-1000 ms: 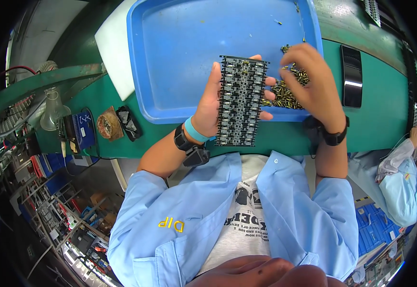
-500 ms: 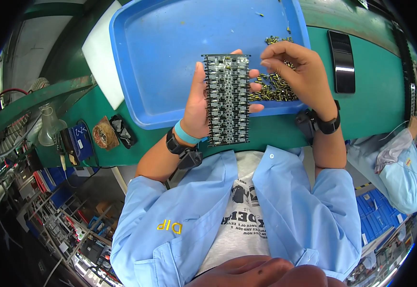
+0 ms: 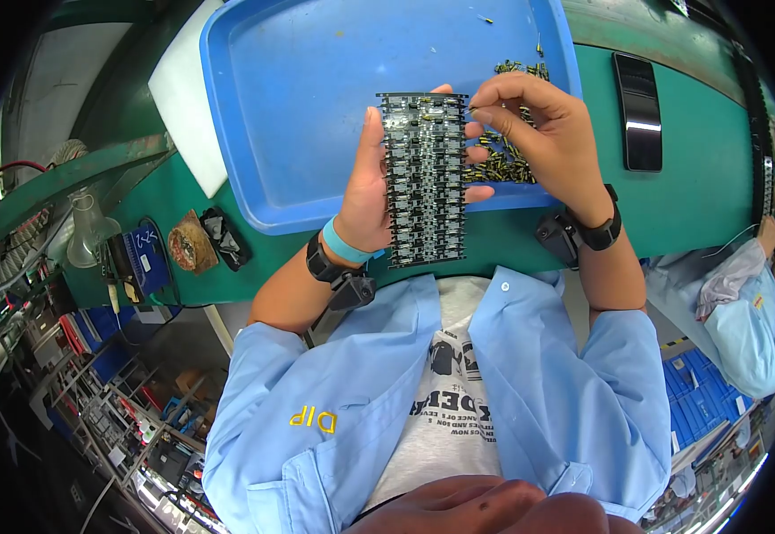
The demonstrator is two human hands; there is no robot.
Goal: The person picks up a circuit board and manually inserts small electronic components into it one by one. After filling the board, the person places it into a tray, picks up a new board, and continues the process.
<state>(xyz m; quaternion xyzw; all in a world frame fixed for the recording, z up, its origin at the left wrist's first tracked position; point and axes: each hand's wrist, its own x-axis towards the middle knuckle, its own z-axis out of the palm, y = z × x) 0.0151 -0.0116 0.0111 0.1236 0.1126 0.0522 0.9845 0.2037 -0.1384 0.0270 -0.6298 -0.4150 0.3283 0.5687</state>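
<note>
A tall panel of small circuit boards, dark and densely fitted with parts, rests upright in my left hand. The thumb lies along its left edge, and fingertips of that hand show past its right edge. My right hand is pinched at the panel's upper right corner. Between thumb and forefinger is a tiny dark electronic component, mostly hidden by the fingertips. Under the right hand lies a heap of small black-and-yellow cylindrical components with thin leads, inside a shallow blue tray.
A black phone lies on the green table right of the tray. On the left are a white sheet, a roll of brown tape, and a blue box-shaped device. Another person's sleeve shows at far right.
My right hand has moved left from above the heap to the panel's upper right corner, its fingers pinched. The left hand still holds the panel, now slightly higher.
</note>
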